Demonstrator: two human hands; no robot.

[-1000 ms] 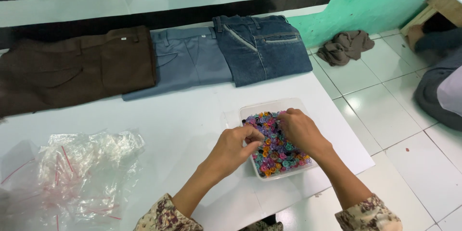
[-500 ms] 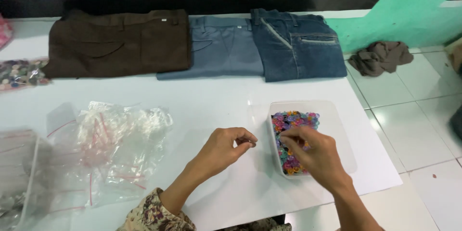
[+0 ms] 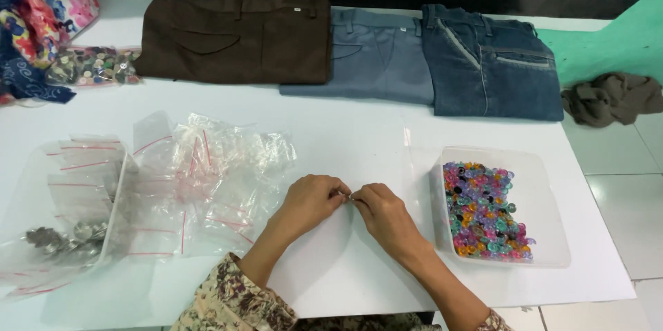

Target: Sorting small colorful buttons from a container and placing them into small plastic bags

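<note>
My left hand and my right hand meet fingertip to fingertip over the white table, pinching something very small between them that I cannot make out. A clear plastic tub holding several small colourful translucent pieces stands just right of my right hand. A heap of small clear zip bags with red seal lines lies left of my left hand.
Folded brown trousers, grey-blue jeans and dark blue jeans lie along the far edge. A clear container with bags and metal bits is at left. Floral cloth, a bag of buttons, a rag on the floor.
My right hand left the tub of colourful pieces and moved left to meet my left hand in front of me. The view shifted left, showing more bags.
</note>
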